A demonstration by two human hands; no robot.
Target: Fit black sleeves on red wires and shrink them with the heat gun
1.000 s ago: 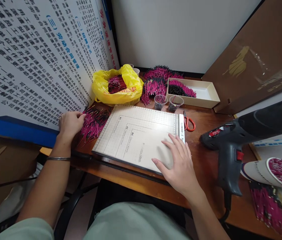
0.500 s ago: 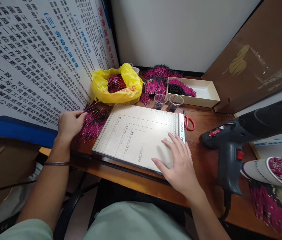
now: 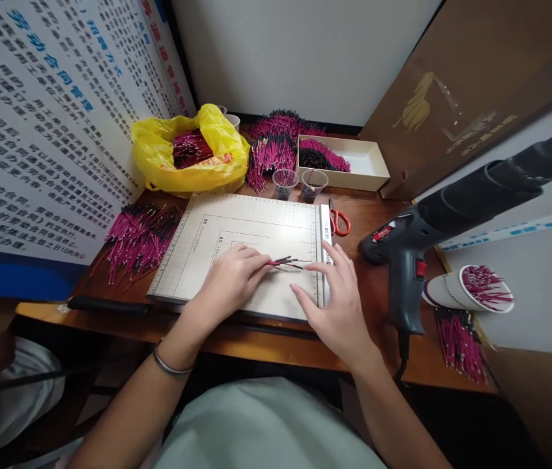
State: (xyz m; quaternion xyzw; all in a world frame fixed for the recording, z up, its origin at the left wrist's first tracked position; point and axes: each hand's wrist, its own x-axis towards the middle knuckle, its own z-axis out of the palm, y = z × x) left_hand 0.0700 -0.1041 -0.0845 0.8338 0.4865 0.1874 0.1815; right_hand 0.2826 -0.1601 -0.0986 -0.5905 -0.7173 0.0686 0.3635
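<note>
My left hand (image 3: 231, 280) is closed in a pinch on a few short wires (image 3: 286, 262), maroon with black ends, over the middle of the paper trimmer board (image 3: 276, 225). Their black ends point right, toward my right hand (image 3: 337, 299). That hand hovers over the board's right side, thumb and fingers apart, with the fingertips close to the wire tips; whether they touch I cannot tell. Left of the board lies a loose pile of similar wires (image 3: 136, 241).
Behind the board stand a yellow plastic bag (image 3: 197, 176) of wires, two clear cups (image 3: 285, 185), more wire heaps (image 3: 273, 156) and an open box (image 3: 366, 166). To the right are orange-handled scissors (image 3: 341, 223), a heat gun (image 3: 403, 260) and a paper cup (image 3: 466, 286) stuffed with wires.
My left hand has moved right from the wire pile to above the board, bringing a few wires. The right hand stays over the board's right side. The view has shifted.
</note>
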